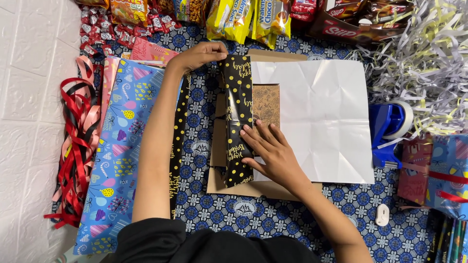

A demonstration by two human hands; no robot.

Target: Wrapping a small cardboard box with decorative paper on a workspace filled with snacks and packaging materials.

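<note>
Head view, work in hand: black gift wrap with gold dots is being folded over a brown box, white underside of the sheet spread open toward the right side of the blue patterned cloth.
Left hand: up at the far end of the black flap, fingers curled down on its top edge, pinching the paper there; nothing else in it.
Right hand: flat and spread, fingers pressing the near part of the flap onto the box, palm resting on the white sheet.
Where the box sits: middle of the cloth, on a flat piece of cardboard, mostly covered by the wrap.
Doing it well: my read is that the flap wants even tension from both ends, edge kept parallel to the box side, crease pressed firm before anything lifts.
Tape: blue tape dispenser lies just beside the sheet's right edge, within reach.
Watch out: shredded paper at the far right corner and red ribbons at the left edge could snag.
</note>
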